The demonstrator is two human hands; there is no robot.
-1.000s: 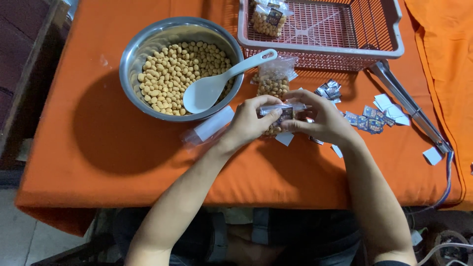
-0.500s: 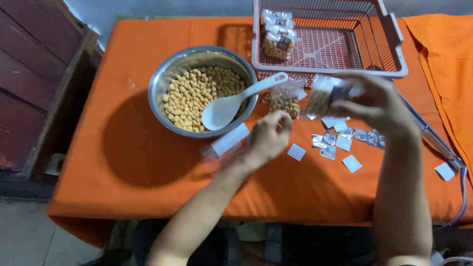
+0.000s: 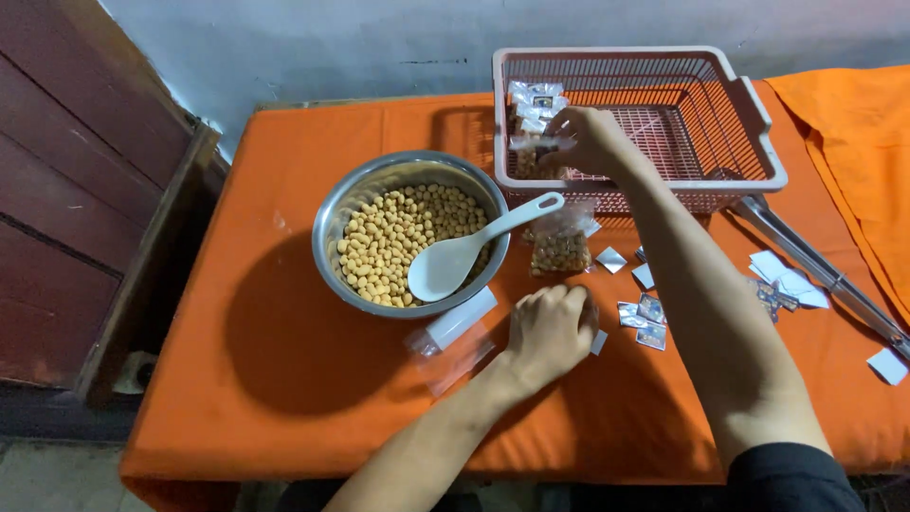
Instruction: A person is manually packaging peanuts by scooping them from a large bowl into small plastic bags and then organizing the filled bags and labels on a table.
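Now right hand (image 3: 590, 140) grips small clear filled plastic packet (image 3: 527, 152) over pink plastic basket (image 3: 758, 114); light, crinkly, pinch top edge. Left hand (image 3: 550, 332) rests loosely curled, empty, on orange tabletop (image 3: 284, 379).

Right hand (image 3: 586, 140), which a second ago meets the left at the table centre on a small filled packet (image 3: 540, 152), is now extended into the pink basket (image 3: 758, 123), fingers closed on that packet beside the packets already lying there. Half a second ago it was mid-air over the basket's front rim. Left hand (image 3: 550, 332) has let go of the packet and now rests knuckles-up on the orange cloth (image 3: 284, 379), just beside the empty clear bags (image 3: 455, 341). The camera view has pulled back.
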